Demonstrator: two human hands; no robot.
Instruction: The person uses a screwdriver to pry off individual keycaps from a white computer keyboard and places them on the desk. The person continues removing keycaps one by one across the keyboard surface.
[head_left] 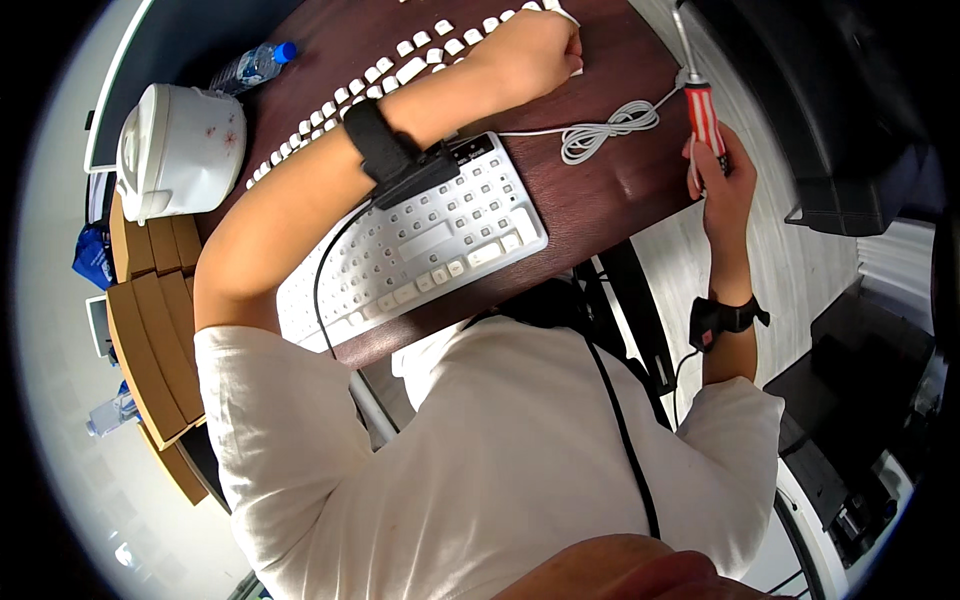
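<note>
My right hand (pixel 728 178) is wrapped round the red-and-white handle of a screwdriver (pixel 703 115), held upright just off the table's right edge. Over the far part of the table, my left hand (pixel 535 58) is closed, with its fingers curled down. White shows by its fingertips, but I cannot make out what it holds. Loose white keycaps (pixel 411 70) lie in rows under and beside that arm. Nearer to me is a white keyboard (pixel 424 242), most of its key positions bare, with keycaps along its front edge. My left forearm crosses above it and hides its far left part.
A white rice cooker (pixel 190 145) and a blue-capped plastic bottle (pixel 252 68) stand at the left. The keyboard's coiled white cable (pixel 610 130) lies on the dark red table (pixel 610 190). Cardboard boxes (pixel 150 340) are left; a black chair (pixel 820 130) is right.
</note>
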